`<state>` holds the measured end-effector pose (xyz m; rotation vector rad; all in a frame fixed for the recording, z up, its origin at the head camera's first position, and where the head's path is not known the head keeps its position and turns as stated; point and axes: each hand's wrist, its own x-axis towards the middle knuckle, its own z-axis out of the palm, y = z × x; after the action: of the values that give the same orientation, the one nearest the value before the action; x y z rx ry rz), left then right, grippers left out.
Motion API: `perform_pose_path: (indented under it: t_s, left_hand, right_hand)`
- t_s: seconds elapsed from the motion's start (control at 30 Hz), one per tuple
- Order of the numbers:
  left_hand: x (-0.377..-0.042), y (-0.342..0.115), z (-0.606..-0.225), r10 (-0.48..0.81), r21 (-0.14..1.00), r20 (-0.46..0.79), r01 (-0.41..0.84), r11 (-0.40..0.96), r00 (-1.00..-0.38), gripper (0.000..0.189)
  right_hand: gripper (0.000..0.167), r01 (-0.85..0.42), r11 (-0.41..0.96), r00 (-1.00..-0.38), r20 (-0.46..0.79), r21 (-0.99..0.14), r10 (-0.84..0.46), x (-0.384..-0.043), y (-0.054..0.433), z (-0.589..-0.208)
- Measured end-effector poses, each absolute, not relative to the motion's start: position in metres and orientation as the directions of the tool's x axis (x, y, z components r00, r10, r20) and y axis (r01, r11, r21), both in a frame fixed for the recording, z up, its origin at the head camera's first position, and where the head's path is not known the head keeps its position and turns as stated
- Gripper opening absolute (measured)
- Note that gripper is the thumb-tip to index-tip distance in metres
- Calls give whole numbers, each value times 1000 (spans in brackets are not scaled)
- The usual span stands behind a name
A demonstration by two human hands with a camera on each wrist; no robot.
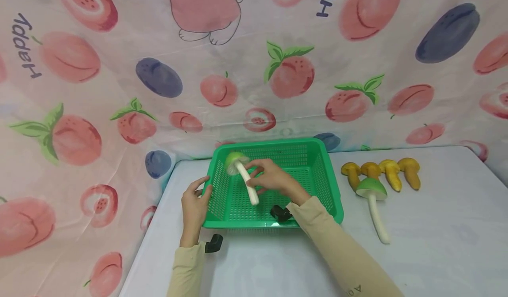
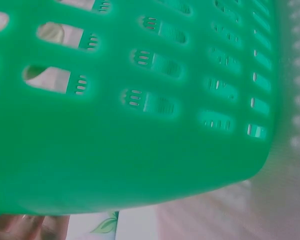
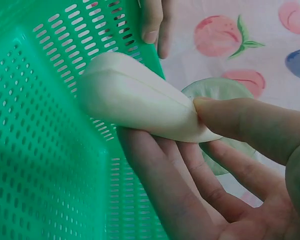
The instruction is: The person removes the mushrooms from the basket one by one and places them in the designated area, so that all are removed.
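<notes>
My right hand pinches the white stem of a green-capped toy mushroom between thumb and fingers. The mushroom is tilted over the green basket, its cap toward the far left and the stem's end toward me. In the right wrist view, the stem lies across the fingers with the thumb pressing on it. My left hand grips the basket's left rim. The left wrist view is mostly filled by the basket's slotted outer wall, with only some fingertips showing at the lower left.
Right of the basket, another green-capped mushroom lies on the white table. Behind it several yellow-brown mushrooms lie in a row. A fruit-printed cloth hangs behind the table. Black wrist cameras sit by both sleeves.
</notes>
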<state>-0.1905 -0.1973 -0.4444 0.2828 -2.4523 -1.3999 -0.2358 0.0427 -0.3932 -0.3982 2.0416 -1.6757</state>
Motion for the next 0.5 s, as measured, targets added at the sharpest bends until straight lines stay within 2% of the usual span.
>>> perform_pose_path:
  t_s: [0.5]
  left_hand:
    - [-190,-198,-443,-300,854,180,-3,520,-937,31]
  right_hand:
    - [48,-5,194,-862,-94,-981,-497,-221,66,-373]
